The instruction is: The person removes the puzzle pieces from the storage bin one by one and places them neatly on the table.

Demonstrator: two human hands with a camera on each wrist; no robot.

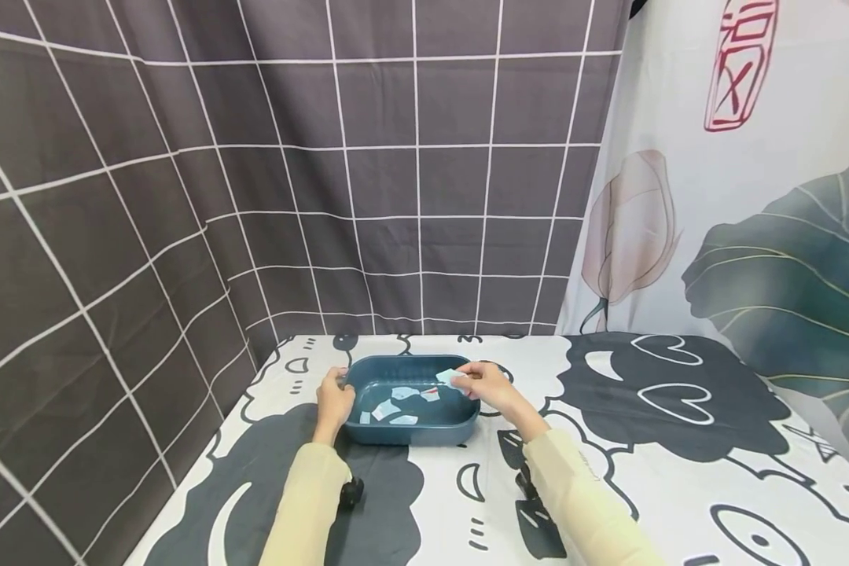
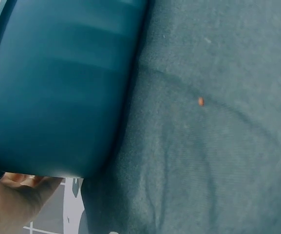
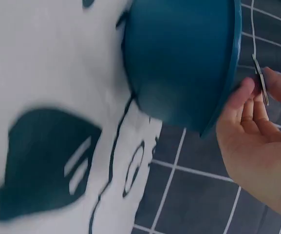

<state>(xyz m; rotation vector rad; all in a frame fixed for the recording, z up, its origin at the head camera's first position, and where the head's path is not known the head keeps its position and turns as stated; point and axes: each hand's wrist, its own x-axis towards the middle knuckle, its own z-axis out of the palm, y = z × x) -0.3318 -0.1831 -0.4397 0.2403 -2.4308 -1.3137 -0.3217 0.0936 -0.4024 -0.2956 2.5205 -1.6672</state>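
Your right hand (image 1: pixel 491 387) pinches a pale blue piece (image 1: pixel 450 377) over the blue basin (image 1: pixel 410 436), and your left hand (image 1: pixel 335 397) grips the basin's left end.
In your right hand the thin flat piece sits between thumb and fingertips, raised near the basin's right end; your left hand curls round the rim opposite. Between your hands, several pale scraps (image 1: pixel 385 409) lie apart on the basin floor, one piece with a red mark (image 1: pixel 430 395) toward the right. The basin stands upright on a cartoon-print cloth (image 1: pixel 453 511); beyond it hangs a dark curtain with white grid lines (image 1: pixel 453 181), with a flower-print curtain (image 1: pixel 633 228) to your right.
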